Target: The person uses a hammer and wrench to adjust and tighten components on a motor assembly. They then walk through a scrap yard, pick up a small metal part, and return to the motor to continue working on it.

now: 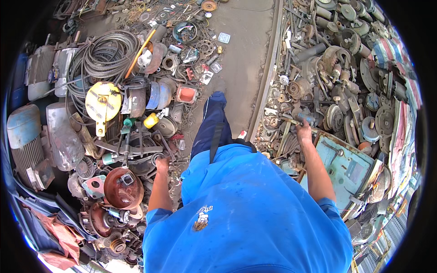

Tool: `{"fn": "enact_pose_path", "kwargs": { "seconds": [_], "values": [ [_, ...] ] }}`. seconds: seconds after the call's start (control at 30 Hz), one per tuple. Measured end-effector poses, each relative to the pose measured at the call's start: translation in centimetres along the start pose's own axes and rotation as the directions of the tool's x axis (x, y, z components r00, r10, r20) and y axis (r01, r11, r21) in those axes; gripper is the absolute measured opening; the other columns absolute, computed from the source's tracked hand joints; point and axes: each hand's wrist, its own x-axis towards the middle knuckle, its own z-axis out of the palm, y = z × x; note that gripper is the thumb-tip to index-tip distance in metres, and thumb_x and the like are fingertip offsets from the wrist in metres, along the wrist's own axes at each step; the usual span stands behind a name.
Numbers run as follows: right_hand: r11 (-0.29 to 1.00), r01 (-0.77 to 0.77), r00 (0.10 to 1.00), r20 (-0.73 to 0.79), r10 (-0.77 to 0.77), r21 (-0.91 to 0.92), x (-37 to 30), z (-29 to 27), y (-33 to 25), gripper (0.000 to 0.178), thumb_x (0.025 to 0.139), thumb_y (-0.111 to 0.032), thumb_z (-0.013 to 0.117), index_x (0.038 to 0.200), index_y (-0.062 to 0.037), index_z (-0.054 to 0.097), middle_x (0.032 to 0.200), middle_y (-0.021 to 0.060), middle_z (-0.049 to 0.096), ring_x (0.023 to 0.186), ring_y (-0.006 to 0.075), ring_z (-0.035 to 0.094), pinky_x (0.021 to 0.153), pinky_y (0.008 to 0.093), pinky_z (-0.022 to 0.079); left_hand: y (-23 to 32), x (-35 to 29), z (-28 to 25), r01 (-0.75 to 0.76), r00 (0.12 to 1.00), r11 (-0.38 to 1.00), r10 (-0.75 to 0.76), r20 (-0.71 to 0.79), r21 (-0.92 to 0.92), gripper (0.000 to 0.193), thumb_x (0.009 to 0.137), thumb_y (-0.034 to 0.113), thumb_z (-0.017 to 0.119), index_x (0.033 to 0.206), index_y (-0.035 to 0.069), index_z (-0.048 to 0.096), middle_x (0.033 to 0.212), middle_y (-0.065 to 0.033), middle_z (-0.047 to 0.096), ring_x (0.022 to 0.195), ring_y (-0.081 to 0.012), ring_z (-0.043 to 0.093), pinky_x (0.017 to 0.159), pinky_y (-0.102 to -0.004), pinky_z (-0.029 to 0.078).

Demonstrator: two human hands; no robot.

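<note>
My left hand [162, 163] hangs at my left side with curled fingers, beside a heap of metal parts. A grey ring-shaped metal piece [155, 158] shows at its fingertips; most of the grip is hidden. On the other side, my right hand [303, 129] is closed around the end of a slim brownish rod [290, 120], which points left over the scrap. Just below that hand lies a pale green, rust-edged metal panel [339, 161]. Near my left hand are a rusty round pan [123, 187] and several flat metal bars.
A dirt path [241, 59] runs ahead, with a long metal rail [268, 59] along its right. Coiled cable [107, 52], a yellow pulley [104, 101] and grey motor housings [63, 136] crowd the left. Discs and gears [334, 116] pile up on the right.
</note>
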Motion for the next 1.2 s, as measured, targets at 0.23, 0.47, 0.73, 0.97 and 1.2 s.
{"fn": "enact_pose_path", "kwargs": {
  "seconds": [0.23, 0.47, 0.73, 0.97, 1.2],
  "values": [
    [0.949, 0.021, 0.992, 0.123, 0.019, -0.314, 14.8, -3.9, 4.0, 0.048, 0.093, 0.001, 0.054, 0.138, -0.0114, 0.049, 0.090, 0.0097, 0.068, 0.067, 0.0174, 0.062, 0.056, 0.0343, 0.050, 16.3, 6.4, 16.8, -0.074, 0.994, 0.993, 0.081, 0.068, -0.088, 0.015, 0.073, 0.002, 0.064, 0.086, -0.001, 0.059, 0.069, -0.0079, 0.062, 0.054, -0.0180, 0.058, 0.046, -0.0304, 0.044],
    [0.876, -0.482, 0.862, 0.191, 0.470, 0.022, 28.9, -12.1, -16.3, 0.023, 0.089, -0.001, 0.055, 0.111, -0.0006, 0.058, 0.085, 0.0142, 0.068, 0.067, 0.0241, 0.068, 0.054, 0.0343, 0.054, 48.7, 0.6, 29.4, -0.343, 0.938, 0.939, 0.344, 0.045, -0.037, 0.023, 0.078, 0.013, 0.071, 0.095, 0.000, 0.063, 0.074, -0.0027, 0.063, 0.063, -0.0108, 0.055, 0.058, -0.0273, 0.045],
    [0.951, 0.078, 0.939, 0.343, 0.030, -0.299, 61.6, -16.9, -31.4, 0.049, 0.080, -0.025, 0.066, 0.118, 0.0059, 0.060, 0.104, 0.0254, 0.069, 0.098, 0.0381, 0.067, 0.086, 0.0433, 0.051, 53.1, 1.2, 41.1, -0.204, 0.963, 0.908, 0.118, -0.244, -0.366, 0.019, 0.079, 0.013, 0.073, 0.087, -0.001, 0.062, 0.072, -0.0066, 0.065, 0.061, -0.0130, 0.058, 0.054, -0.0291, 0.046],
    [0.914, 0.366, 0.862, 0.432, -0.263, -0.175, 78.3, -20.4, -59.2, 0.036, 0.090, -0.027, 0.063, 0.106, 0.0046, 0.066, 0.094, 0.0114, 0.069, 0.080, 0.0182, 0.058, 0.075, 0.0341, 0.047, 55.9, -3.7, 53.9, 0.046, 0.960, 0.826, -0.192, -0.204, -0.561, 0.019, 0.077, 0.011, 0.071, 0.087, -0.002, 0.062, 0.072, -0.0098, 0.065, 0.061, -0.0167, 0.063, 0.056, -0.0296, 0.049],
    [0.766, 0.558, 0.745, 0.599, -0.293, -0.319, 84.2, -16.6, -70.2, 0.032, 0.093, -0.017, 0.064, 0.116, 0.0044, 0.065, 0.099, 0.0101, 0.071, 0.083, 0.0138, 0.064, 0.076, 0.0279, 0.051, 60.6, -2.0, 60.7, 0.101, 0.938, 0.743, -0.293, -0.185, -0.662, 0.017, 0.074, 0.009, 0.070, 0.084, -0.002, 0.062, 0.068, -0.0087, 0.064, 0.059, -0.0158, 0.060, 0.053, -0.0297, 0.048]
  ]
}}
